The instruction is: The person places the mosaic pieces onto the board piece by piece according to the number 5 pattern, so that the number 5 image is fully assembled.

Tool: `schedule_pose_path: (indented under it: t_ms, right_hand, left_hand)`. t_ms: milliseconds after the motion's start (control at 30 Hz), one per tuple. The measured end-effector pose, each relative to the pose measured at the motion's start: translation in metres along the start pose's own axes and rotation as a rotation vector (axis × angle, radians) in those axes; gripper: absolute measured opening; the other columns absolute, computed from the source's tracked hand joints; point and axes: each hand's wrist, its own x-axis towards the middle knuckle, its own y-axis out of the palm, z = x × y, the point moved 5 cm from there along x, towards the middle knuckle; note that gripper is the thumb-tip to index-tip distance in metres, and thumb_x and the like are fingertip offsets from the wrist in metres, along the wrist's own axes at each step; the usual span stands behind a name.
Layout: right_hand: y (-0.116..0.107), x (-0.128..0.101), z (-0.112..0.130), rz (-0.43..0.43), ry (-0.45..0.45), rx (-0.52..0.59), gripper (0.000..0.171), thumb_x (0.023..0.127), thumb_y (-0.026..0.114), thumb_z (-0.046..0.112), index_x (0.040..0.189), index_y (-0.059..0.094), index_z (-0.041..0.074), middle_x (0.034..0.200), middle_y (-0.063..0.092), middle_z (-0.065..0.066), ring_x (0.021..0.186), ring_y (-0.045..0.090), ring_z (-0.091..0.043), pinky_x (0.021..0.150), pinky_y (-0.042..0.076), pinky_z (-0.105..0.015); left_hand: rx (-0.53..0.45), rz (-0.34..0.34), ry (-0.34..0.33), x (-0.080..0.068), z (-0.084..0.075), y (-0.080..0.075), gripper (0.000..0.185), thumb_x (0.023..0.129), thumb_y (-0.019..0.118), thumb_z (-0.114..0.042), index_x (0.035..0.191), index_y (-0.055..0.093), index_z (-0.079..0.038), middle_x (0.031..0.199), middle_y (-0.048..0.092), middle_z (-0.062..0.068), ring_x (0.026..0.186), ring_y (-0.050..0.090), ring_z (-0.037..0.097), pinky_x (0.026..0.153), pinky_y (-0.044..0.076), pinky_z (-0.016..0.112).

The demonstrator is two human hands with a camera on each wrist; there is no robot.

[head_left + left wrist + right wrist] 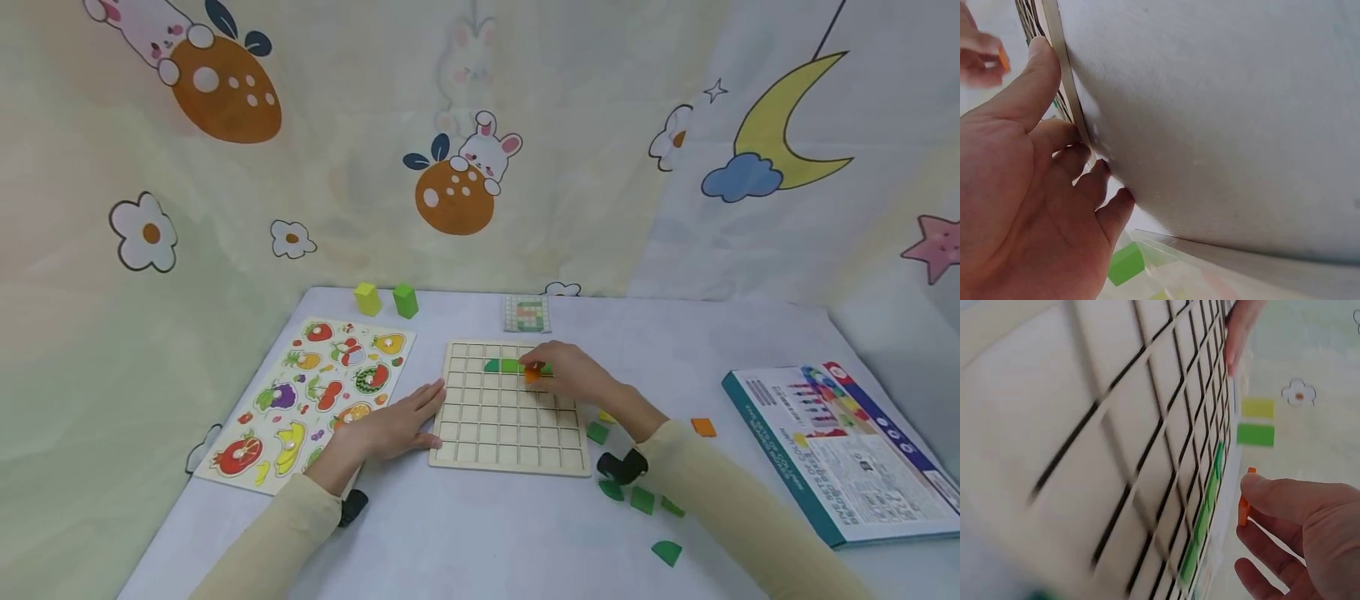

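Note:
A wooden grid board [495,417] lies on the white table, with a short row of green tiles [510,366] set in cells near its far side. My right hand [581,375] is above the board and pinches an orange tile [532,376] between thumb and fingers. In the right wrist view that orange tile [1244,511] is seen edge-on, apart from the grid. My left hand [393,423] touches the board's left edge, its thumb and fingers [1041,69] laid along the rim. Part of the green row is hidden behind the right hand.
Loose green tiles [642,500] and an orange square [704,427] lie right of the board. A fruit puzzle [330,375] is at left, a flat box [847,450] at right. Behind stand a yellow block [367,299], a green block [405,301] and a small pattern card [527,315].

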Motion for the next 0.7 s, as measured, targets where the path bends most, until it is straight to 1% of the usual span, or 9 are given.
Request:
schedule_pose_path:
  t_ms: [100,133,267,400,600,700]
  right_hand:
    - [0.014,0.018,0.018,0.000,-0.029,-0.018,0.037,0.088,0.072,0.017,0.123,0.067,0.007,0.115,0.070,-0.004,0.108,0.060,-0.021,0.095,0.050,-0.040]
    - [0.018,0.023,0.022,0.004,-0.028,-0.020,0.036,0.088,0.072,0.016,0.122,0.067,0.008,0.114,0.070,-0.004,0.108,0.060,-0.021,0.094,0.050,-0.039]
    - [0.033,0.038,0.032,0.025,0.005,-0.043,0.034,0.089,0.071,0.016,0.122,0.067,0.011,0.118,0.068,-0.003,0.115,0.058,-0.021,0.099,0.048,-0.038]
    - [0.041,0.044,0.035,0.031,0.016,-0.064,0.033,0.089,0.071,0.014,0.122,0.068,0.011,0.124,0.066,-0.005,0.122,0.057,-0.024,0.105,0.045,-0.039]
    - [0.045,0.048,0.035,0.010,0.004,-0.072,0.033,0.088,0.072,0.013,0.120,0.068,0.009,0.120,0.067,-0.006,0.115,0.060,-0.023,0.100,0.048,-0.038]
    - [0.045,0.048,0.034,0.003,0.005,-0.069,0.033,0.087,0.072,0.013,0.120,0.069,0.009,0.120,0.067,-0.006,0.115,0.060,-0.023,0.101,0.048,-0.038]
  left_hand:
    - [0.003,0.004,-0.008,0.000,0.000,0.000,0.085,0.093,0.056,-0.048,0.157,0.009,-0.016,0.165,0.002,0.000,0.153,0.006,0.023,0.120,0.024,0.044]
    - [0.005,0.005,-0.010,0.000,0.000,0.000,0.085,0.093,0.056,-0.048,0.157,0.010,-0.016,0.165,0.002,0.000,0.152,0.007,0.023,0.120,0.024,0.044]
    - [0.015,0.009,-0.013,0.000,-0.002,0.000,0.085,0.093,0.055,-0.049,0.157,0.010,-0.016,0.165,0.003,0.000,0.152,0.007,0.022,0.120,0.024,0.044]
    - [0.021,0.013,-0.005,0.000,-0.002,0.000,0.084,0.094,0.053,-0.049,0.157,0.010,-0.015,0.165,0.003,0.001,0.152,0.007,0.023,0.120,0.024,0.044]
    - [0.046,0.012,-0.010,0.001,0.000,0.000,0.085,0.093,0.053,-0.051,0.157,0.009,-0.016,0.165,0.002,-0.001,0.152,0.006,0.020,0.120,0.024,0.042]
    - [0.042,0.008,-0.009,0.002,0.000,0.000,0.085,0.093,0.054,-0.050,0.157,0.010,-0.016,0.165,0.002,-0.001,0.152,0.007,0.021,0.120,0.024,0.042]
